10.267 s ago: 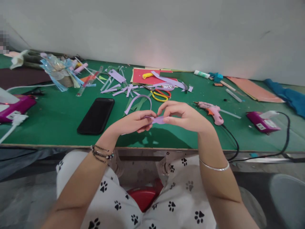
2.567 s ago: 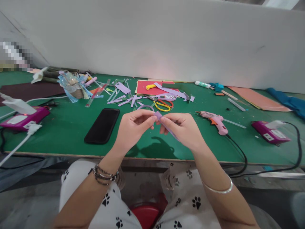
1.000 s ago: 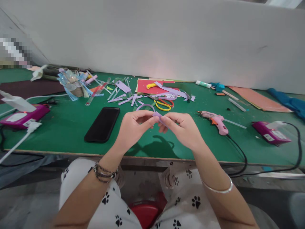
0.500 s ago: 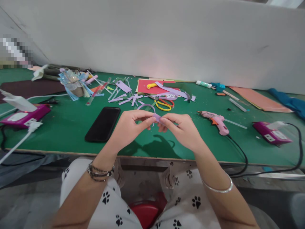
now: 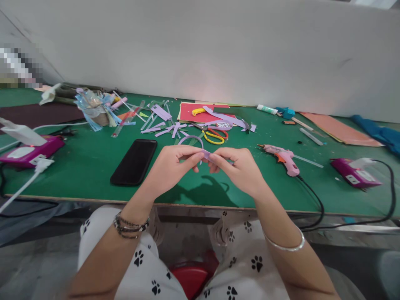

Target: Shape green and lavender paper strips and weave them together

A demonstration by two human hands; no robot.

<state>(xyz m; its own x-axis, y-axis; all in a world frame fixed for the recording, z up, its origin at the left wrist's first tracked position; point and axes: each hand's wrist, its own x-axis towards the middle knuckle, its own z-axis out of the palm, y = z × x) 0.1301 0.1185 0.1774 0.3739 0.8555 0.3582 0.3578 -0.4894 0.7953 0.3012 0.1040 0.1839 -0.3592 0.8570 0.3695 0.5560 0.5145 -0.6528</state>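
My left hand [image 5: 170, 168] and my right hand [image 5: 240, 171] meet above the near part of the green table [image 5: 87, 166]. Both pinch a small lilac paper strip [image 5: 206, 155] between thumb and fingers. Most of the strip is hidden by the fingertips. A curved lilac paper loop [image 5: 190, 139] lies on the table just behind my hands.
A black phone [image 5: 134, 161] lies left of my hands. A pink glue gun [image 5: 283, 157] with a black cord lies to the right. Yellow and red scissors [image 5: 214, 136], red paper [image 5: 200, 112] and several lilac scraps lie behind. Purple power strips sit at far left [image 5: 28, 152] and right [image 5: 356, 177].
My hands have kept working the lilac strip in nearly the same place; the fingers have shifted slightly and more of the strip is now covered.
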